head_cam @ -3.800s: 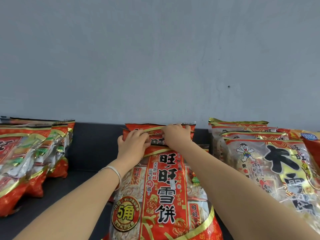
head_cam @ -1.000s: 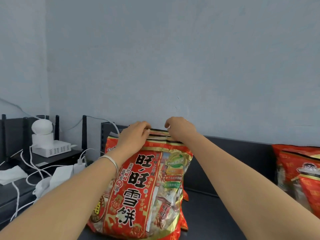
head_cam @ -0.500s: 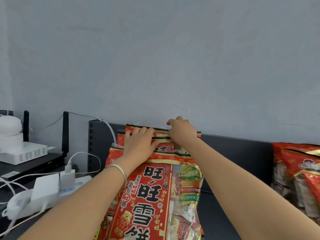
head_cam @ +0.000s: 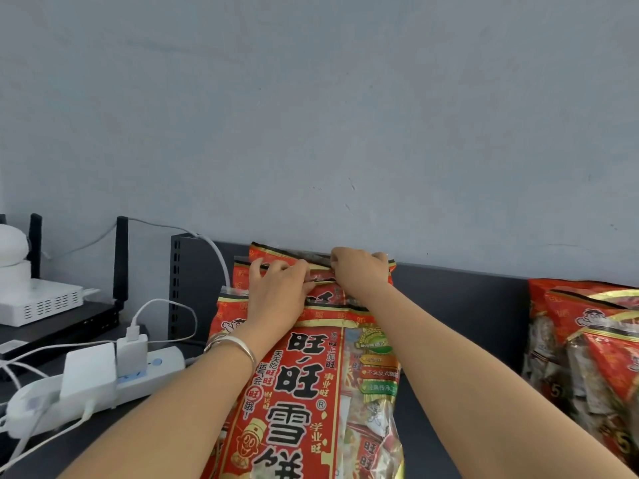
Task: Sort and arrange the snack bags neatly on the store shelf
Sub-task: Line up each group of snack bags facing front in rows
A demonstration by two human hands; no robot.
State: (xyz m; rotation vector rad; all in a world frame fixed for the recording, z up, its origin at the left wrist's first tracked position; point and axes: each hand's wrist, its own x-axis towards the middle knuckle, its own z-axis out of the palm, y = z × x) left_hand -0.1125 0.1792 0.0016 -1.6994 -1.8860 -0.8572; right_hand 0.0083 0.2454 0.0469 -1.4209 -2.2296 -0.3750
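Hands [head_cam: 318, 281] now lower on bags [head_cam: 311, 382]

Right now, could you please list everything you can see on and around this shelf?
Snack bags, middle row: at least three, red and gold, standing one behind another against the shelf back.
Snack bags, right group: several, red and gold, at the right edge.
Power strip: one, white, with plugs and cables, left.
Router: one, white, black antennas, far left.
Shelf: one, dark grey.
Wall: pale blue-grey, behind.
Bracelet: one, silver, left wrist.
Left hand: on the bag tops.
Right hand: on the rear bag tops.
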